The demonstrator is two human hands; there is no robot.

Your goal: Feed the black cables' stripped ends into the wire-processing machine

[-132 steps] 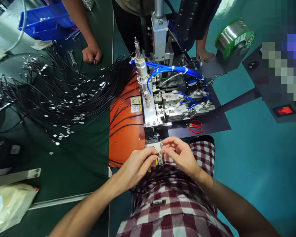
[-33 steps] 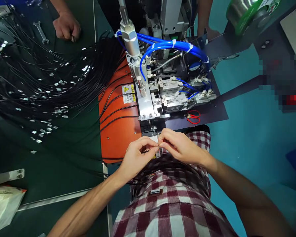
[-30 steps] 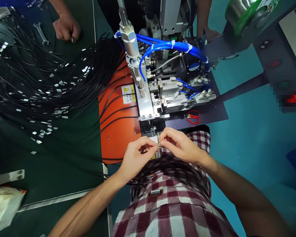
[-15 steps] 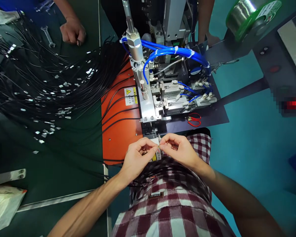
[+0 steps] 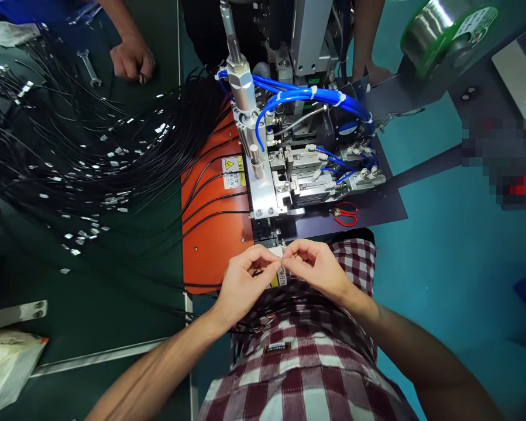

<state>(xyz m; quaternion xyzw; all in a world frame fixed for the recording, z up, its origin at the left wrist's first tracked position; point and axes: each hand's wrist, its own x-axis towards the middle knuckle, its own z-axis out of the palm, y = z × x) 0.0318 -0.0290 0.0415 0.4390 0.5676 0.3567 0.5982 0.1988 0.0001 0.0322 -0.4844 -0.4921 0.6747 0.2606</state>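
Note:
My left hand (image 5: 244,282) and my right hand (image 5: 316,267) meet in a pinch just in front of a small metal machine (image 5: 284,175) with blue air hoses. Both pinch something tiny at the machine's front fixture (image 5: 277,252), too small to name. Thin black wires run from the orange plate (image 5: 212,234) toward my left hand. My fingers are curled, thumbs against forefingers.
A large heap of black wires with metal terminals (image 5: 91,152) covers the green mat at left. Red-handled snips (image 5: 344,214) lie right of the machine. A solder spool (image 5: 442,29) stands at the back right. Another person's hand (image 5: 132,58) rests near a wrench (image 5: 88,67).
My hands have stayed pinched together at the machine's front, shifting only slightly. The view has drifted a little; the other person's hand stays by the wrench.

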